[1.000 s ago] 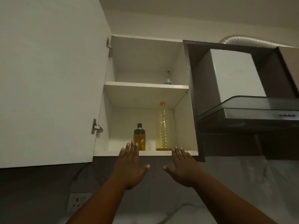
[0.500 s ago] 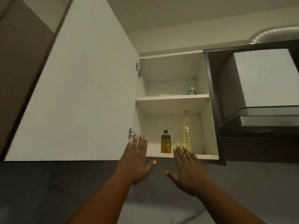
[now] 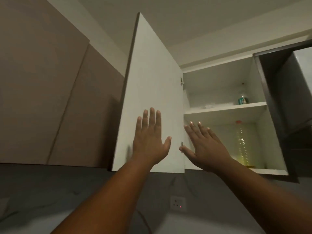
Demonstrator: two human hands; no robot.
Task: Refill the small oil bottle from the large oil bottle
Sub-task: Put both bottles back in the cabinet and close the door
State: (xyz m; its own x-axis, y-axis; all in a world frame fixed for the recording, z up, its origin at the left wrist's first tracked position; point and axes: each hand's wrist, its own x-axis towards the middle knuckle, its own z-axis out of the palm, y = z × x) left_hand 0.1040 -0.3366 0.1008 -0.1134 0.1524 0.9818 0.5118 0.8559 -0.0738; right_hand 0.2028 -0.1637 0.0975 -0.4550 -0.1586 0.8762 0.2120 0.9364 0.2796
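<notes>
The large oil bottle [image 3: 241,144], clear plastic with a red cap and yellow oil low inside, stands on the lower shelf of the open wall cupboard [image 3: 226,108]. The small oil bottle is hidden behind my right hand [image 3: 201,146], which is raised with straight spread fingers in front of the lower shelf, left of the large bottle. My left hand [image 3: 150,139] is raised too, fingers straight, in front of the white cupboard door [image 3: 152,73]. Neither hand holds anything.
The cupboard door stands swung open to the left. A small bottle with a teal label [image 3: 242,100] sits on the upper shelf. A dark hood housing [image 3: 287,98] borders the cupboard on the right. A wall socket [image 3: 177,203] is below, on the grey backsplash.
The view has swung left and closer, so the cupboard now sits at the right. Both hands have risen; my right hand now covers the small oil bottle, my left is before the door.
</notes>
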